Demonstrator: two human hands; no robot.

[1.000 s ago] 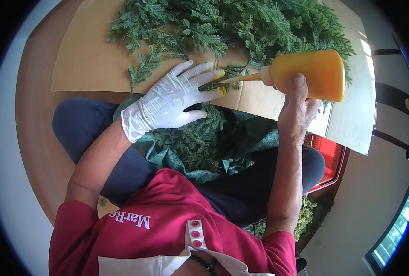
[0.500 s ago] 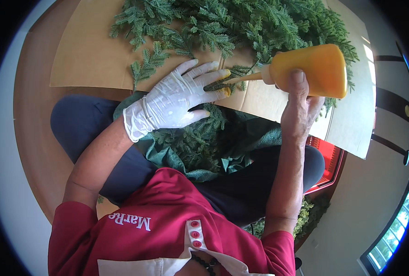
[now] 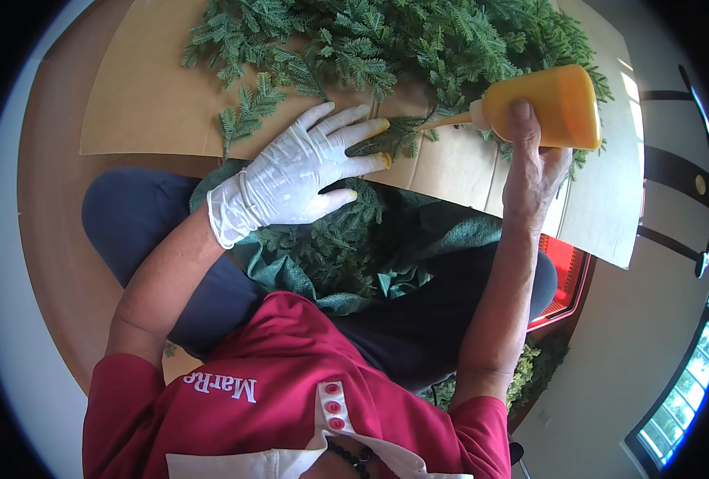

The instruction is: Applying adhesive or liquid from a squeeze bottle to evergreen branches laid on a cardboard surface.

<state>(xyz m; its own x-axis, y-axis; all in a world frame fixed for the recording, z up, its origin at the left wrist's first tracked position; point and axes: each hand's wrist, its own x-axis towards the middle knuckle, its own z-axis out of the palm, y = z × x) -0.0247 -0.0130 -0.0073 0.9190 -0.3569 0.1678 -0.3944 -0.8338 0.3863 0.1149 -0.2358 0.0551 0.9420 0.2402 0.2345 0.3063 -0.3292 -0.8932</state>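
Green sprig (image 3: pixel 403 144) between left hand (image 3: pixel 300 172) (gloved, splayed) and right hand (image 3: pixel 531 172), right clasping yellow bottle (image 3: pixel 566 104)

Shows white lettering (image 3: pixel 220 386) on the left chest of the crimson shirt (image 3: pixel 290 343). Runs in one short line, slightly slanted, and stands upside down in this view. Mixes capitals with small letters, all serifed and bold. Sits apart from the white placket (image 3: pixel 322 401) with its red buttons (image 3: pixel 334 407), picture-left of it. Curves away at the end farther from that placket, less crisp there than near the opening capital.
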